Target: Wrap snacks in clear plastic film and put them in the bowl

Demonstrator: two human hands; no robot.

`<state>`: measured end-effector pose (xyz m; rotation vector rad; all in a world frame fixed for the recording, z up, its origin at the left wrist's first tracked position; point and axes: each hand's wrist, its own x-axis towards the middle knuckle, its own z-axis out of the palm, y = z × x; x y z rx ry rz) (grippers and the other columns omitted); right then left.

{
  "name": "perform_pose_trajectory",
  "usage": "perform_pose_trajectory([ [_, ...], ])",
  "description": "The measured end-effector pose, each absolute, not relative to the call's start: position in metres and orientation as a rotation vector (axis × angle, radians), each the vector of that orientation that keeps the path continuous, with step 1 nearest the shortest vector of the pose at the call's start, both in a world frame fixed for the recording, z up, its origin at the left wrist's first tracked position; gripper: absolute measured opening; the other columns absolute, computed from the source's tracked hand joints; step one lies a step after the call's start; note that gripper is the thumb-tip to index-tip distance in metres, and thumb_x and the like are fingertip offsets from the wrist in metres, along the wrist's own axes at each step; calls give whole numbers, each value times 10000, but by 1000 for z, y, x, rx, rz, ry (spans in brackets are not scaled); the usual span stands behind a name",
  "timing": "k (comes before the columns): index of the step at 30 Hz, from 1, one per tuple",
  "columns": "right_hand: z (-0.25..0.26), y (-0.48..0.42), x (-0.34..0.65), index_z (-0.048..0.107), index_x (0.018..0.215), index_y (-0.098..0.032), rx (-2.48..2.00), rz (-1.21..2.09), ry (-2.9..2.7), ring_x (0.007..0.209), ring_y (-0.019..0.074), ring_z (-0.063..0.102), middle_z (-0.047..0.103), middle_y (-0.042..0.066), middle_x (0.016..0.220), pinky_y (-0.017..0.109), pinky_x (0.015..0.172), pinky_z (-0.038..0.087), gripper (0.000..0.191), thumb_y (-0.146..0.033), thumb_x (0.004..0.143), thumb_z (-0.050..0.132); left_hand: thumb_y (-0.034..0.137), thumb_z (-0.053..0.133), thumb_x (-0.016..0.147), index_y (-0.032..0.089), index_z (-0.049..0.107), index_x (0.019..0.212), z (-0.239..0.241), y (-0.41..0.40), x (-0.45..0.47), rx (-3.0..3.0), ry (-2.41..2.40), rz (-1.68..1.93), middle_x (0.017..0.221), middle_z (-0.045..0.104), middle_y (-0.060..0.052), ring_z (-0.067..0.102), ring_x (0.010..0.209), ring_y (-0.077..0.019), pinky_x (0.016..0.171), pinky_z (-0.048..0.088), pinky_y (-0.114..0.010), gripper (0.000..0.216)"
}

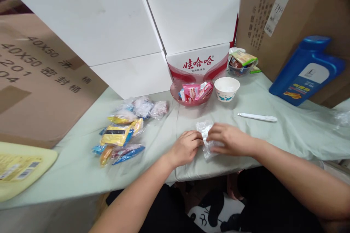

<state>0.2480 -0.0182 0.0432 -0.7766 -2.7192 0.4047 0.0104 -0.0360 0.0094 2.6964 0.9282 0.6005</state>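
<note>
A crinkled clear plastic bag (207, 153) lies near the front edge of the cloth-covered table, between my two hands. My left hand (188, 147) has its fingers curled closed on the bag's left edge. Over the bag's right part rests my right hand (231, 140), its fingers stretched and apart, touching the plastic. Whatever the bag may hold is partly hidden by my fingers. Behind it stand a pink glass bowl (177, 96) with pink-wrapped packets (191, 91) and a white paper cup (226, 89) with clear plastic inside. A white box cutter (257, 117) lies to the right.
Several small bagged packets (117, 134) are piled on the left. White cartons (197, 60) and brown cartons (35, 80) wall in the back and sides. A blue bottle (306, 72) leans at right, near a bowl of snacks (242, 62). A yellow bottle (24, 167) lies front left.
</note>
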Motion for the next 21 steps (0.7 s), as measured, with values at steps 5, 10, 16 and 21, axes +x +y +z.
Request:
perform_pose_trajectory([
  [5,43,-42,248,679,993,-176,-670,465,-2944,957,238,555,647,84,946,342,823,453,188,-233,814,674,110,467,890,175,668,1001,7,-31,10,2711,1150,723,1027,688,-84,606,1019,-224,902,501,-408,239],
  [10,35,-42,245,659,917,-144,-656,217,-2998,861,214,565,653,89,879,326,757,444,178,-100,887,489,125,468,913,196,655,1103,7,-29,18,2863,1070,732,1111,683,-86,587,1075,-230,899,496,-405,276],
  [16,53,-55,247,664,937,-154,-674,332,-3011,762,184,617,688,69,831,293,680,427,211,-73,870,481,163,480,939,215,649,1105,6,-31,18,2829,923,571,1178,684,-60,590,1156,-208,939,482,-390,242],
  [21,56,-36,250,641,1133,-172,-1074,457,-2682,864,187,668,719,75,1014,277,728,439,314,-126,885,453,45,420,878,202,630,1163,-1,-29,15,2822,824,554,1254,658,-66,563,1231,-215,966,490,-402,387],
])
